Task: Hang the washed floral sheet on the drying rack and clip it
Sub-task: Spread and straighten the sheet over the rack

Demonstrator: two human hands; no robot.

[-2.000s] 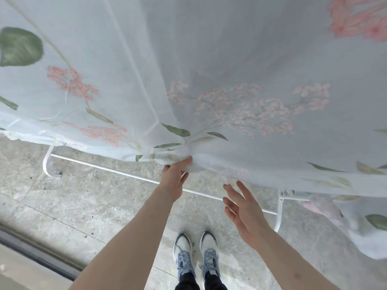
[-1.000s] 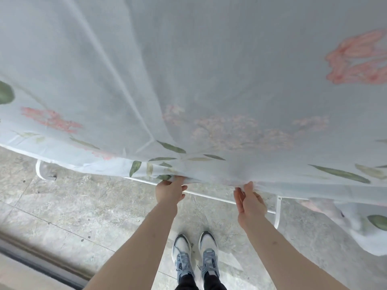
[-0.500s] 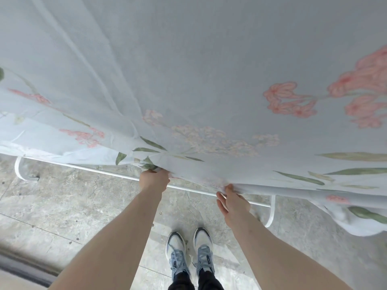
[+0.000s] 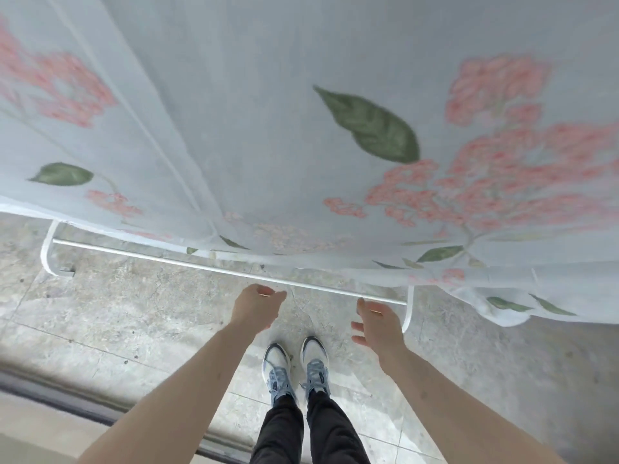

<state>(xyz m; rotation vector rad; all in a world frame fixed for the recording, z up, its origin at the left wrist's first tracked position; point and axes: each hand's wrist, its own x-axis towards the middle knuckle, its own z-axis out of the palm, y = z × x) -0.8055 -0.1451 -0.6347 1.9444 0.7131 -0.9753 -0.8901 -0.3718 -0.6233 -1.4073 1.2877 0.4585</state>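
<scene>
From my end, both hands are empty: left hand (image 4: pixel 258 306) loosely curled, right hand (image 4: pixel 376 321) spread open, just below the white tubular drying rack (image 4: pixel 214 268). The thin, gauzy floral sheet (image 4: pixel 268 128) drapes over it, above a mottled stone floor (image 4: pixel 134 313).

Grey stone floor (image 4: pixel 127 306); rack feet (image 4: pixel 63 271), sneakers (image 4: pixel 294 366) on it.

Both arms reach forward, bare.
Left hand (image 4: pixel 259 304) loosely curled, right hand (image 4: pixel 376 321) spread; both hold nothing.
</scene>
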